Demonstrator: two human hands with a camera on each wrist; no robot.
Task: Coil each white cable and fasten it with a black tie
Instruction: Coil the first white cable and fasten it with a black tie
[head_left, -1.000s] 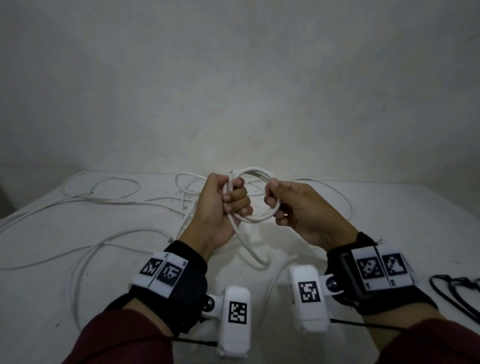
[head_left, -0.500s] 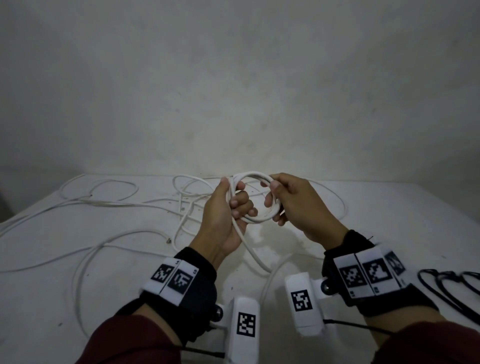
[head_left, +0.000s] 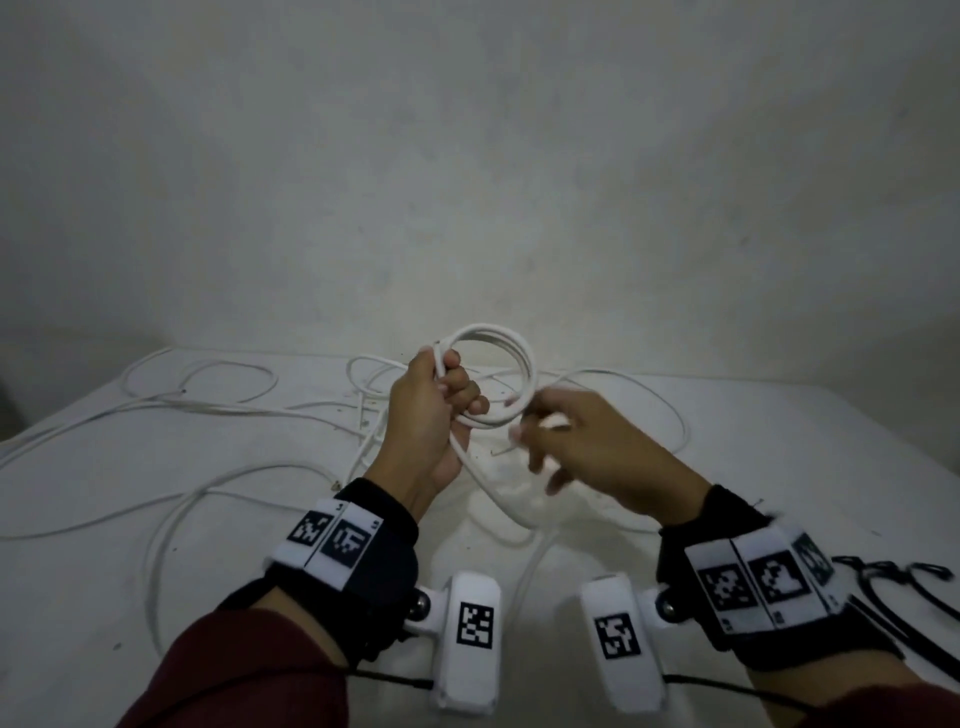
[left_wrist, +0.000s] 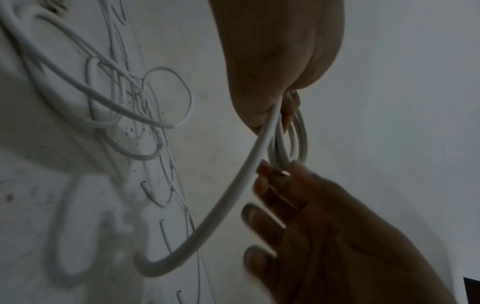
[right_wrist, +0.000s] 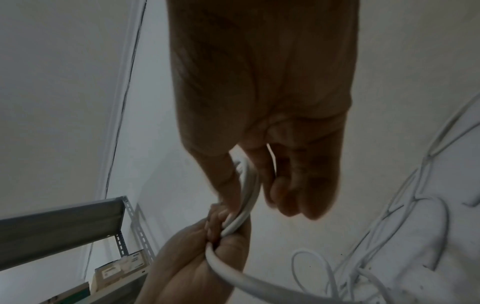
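Head view: the left hand (head_left: 426, 415) is closed around a small coil (head_left: 498, 374) of white cable, held upright above the surface (head_left: 779, 467). The right hand (head_left: 582, 447), motion-blurred, meets the coil's lower right edge. The cable's tail (head_left: 493, 493) drops from the left fist to the surface. Loose cables (head_left: 208, 405) sprawl at left and behind; black ties (head_left: 893, 587) lie at the right edge. Both wrists carry black bands with square black-and-white coded markers; no legible writing.

Left wrist view: the coil (left_wrist: 293, 144) appears edge-on as several round, smooth turns, and the tail (left_wrist: 221, 205) sweeps down in one curve. The right hand's fingers (left_wrist: 265, 216) are spread and loosely bent beside the coil.

Right wrist view: only here the right hand (right_wrist: 259, 123) shows thumb and forefinger pinching the coil (right_wrist: 246, 195), the other fingers curled. The left hand (right_wrist: 202, 257) grips below. Only here appears a grey metal shelf (right_wrist: 64, 222) with perforated angle posts, holding labelled boxes; the labels are too small to read.
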